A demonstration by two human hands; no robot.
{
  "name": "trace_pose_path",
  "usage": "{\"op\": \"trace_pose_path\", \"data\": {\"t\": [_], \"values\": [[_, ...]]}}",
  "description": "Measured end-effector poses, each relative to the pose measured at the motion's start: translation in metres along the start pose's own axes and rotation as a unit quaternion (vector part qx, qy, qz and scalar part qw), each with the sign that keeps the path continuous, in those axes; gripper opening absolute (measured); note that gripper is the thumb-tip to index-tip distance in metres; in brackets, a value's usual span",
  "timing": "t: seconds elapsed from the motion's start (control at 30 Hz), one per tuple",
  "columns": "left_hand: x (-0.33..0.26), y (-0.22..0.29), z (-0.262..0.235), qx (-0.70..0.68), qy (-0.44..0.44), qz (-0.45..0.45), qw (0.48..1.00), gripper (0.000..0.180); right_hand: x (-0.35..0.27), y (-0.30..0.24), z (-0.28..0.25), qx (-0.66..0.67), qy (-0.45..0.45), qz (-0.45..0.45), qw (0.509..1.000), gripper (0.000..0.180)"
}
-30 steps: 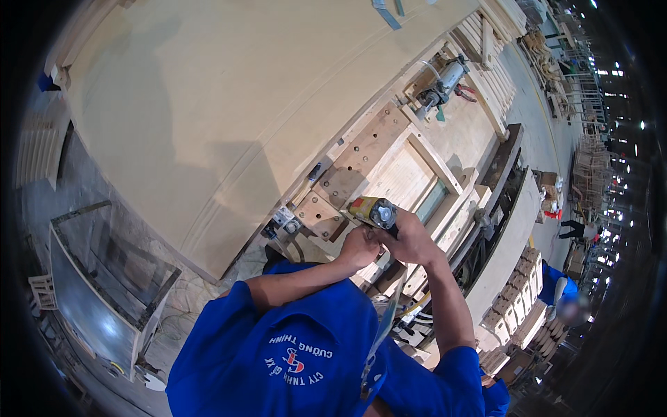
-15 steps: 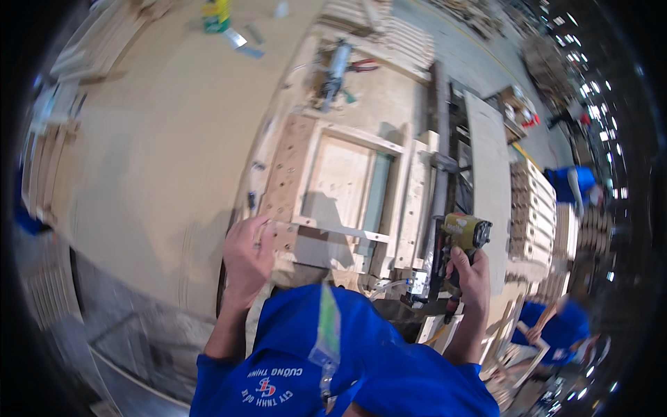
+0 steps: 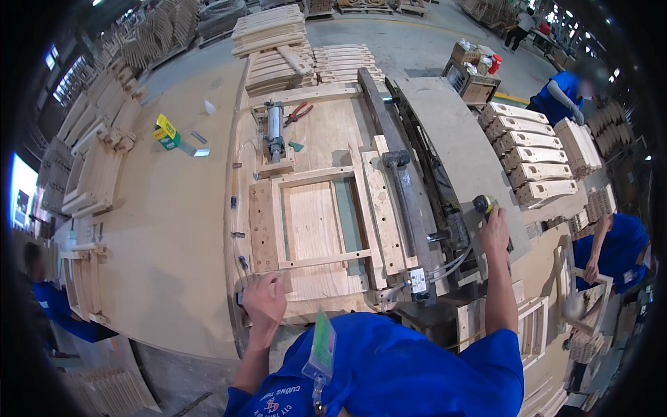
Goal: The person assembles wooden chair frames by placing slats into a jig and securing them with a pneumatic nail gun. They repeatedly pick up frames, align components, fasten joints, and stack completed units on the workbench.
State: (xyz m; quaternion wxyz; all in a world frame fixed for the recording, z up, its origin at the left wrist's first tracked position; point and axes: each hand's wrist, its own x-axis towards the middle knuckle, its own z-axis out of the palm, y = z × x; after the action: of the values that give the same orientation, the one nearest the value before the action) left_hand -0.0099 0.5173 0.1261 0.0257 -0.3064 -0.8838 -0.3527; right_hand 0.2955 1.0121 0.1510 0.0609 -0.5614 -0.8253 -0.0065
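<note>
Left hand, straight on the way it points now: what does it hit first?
Probably the near end of the drilled wooden board, just ahead of the left hand; height is unclear, so it might pass above.

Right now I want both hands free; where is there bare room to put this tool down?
The tabletop is bare between the yellow-green box and the left hand; so is the pale board right of the dark rail, ahead of the right hand. It's crowded around the cylinder, pliers and wooden frame.
</note>
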Motion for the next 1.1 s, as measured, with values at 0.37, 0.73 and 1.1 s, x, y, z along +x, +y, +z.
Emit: {"op": "trace_pose_path", "data": {"t": [0.37, 0.73, 1.1], "values": [[0.046, 0.038, 0.118, 0.021, -0.201, 0.179, 0.963, 0.037, -0.073, -0.045, 0.04, 0.496, 0.0, -0.103, 0.862, 0.032], [0.059, 0.039, 0.138, 0.059, -0.291, 0.202, 0.933, 0.032, -0.193, -0.084, 0.016, 0.628, -0.266, -0.035, 0.73, 0.023], [0.075, 0.042, 0.147, 0.079, -0.37, 0.208, 0.902, 0.037, -0.161, -0.086, -0.009, 0.445, -0.265, -0.12, 0.847, 0.032]]}}
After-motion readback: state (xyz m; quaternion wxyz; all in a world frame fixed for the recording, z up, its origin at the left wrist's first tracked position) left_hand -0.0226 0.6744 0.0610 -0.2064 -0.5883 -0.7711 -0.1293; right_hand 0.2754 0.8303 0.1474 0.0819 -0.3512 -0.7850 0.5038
